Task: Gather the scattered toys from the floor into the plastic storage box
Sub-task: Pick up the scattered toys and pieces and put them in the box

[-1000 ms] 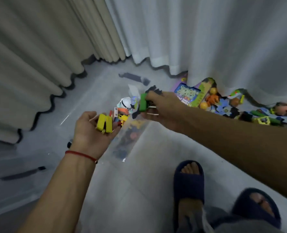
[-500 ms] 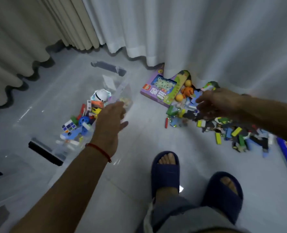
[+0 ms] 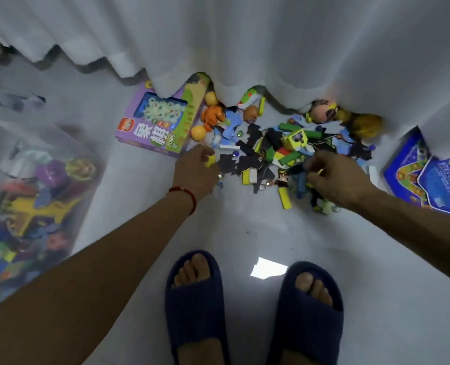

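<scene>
- Two hands reach down to the toy pile (image 3: 284, 151) that lies on the pale floor (image 3: 245, 233) against the hem of the white curtain (image 3: 245, 48).
- The left hand (image 3: 195, 172), with a red string (image 3: 184, 192) at its wrist, has its fingers curled round a small yellow piece (image 3: 210, 159) at the pile's left edge, just below the purple game box (image 3: 160, 122).
- The right hand (image 3: 332, 177) is over the pile's right part, fingers bent; a thin yellow thing (image 3: 320, 172) shows between them, seemingly pinched, though blur makes it hard to say what it is.
- The plastic storage box (image 3: 92, 185) stands at far left, well apart from the pile, clear-walled and already holding many coloured toys; its contents are smeared by motion.
- Orange figures (image 3: 213, 115), a green block (image 3: 297, 126) and black puzzle shapes (image 3: 253, 162) lie in the heap.
- A blue game board (image 3: 429, 180) rests at right, partly under the curtain.
- Two feet in dark blue slippers (image 3: 195, 309) stand below the hands.
</scene>
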